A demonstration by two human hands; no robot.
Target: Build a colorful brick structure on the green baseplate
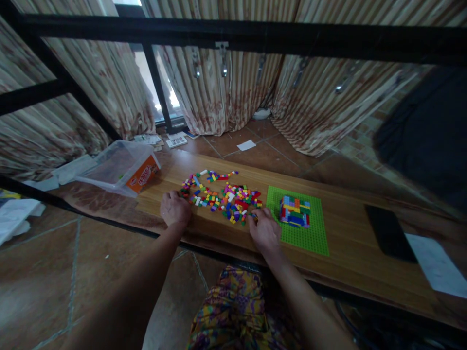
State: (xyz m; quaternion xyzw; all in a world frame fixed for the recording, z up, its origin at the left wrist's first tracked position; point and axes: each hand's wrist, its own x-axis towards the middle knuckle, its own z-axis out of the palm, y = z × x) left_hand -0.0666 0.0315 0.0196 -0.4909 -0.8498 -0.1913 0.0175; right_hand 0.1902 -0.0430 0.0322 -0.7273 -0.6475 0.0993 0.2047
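Observation:
Loose toy building bricks point(238, 194) in many colours lie spread over the middle of the wooden table point(219, 233). My left hand point(175, 209) rests on the table at the pile's left end, fingers curled in, and what they hold, if anything, is hidden. At the pile's right end my right hand point(265, 231) has its thumb and fingers drawn together beside the bricks. Any brick between them is too small to make out. Right of that hand lies a green baseplate point(317, 228), bearing a blocky multicoloured brick build point(295, 212) near its upper middle.
A clear plastic tub point(109, 167) with an orange label stands at the table's left end. Toward the right lie a dark flat object point(389, 232) and a white sheet point(438, 265). A black metal bar point(233, 33) crosses above, before striped curtains point(233, 92).

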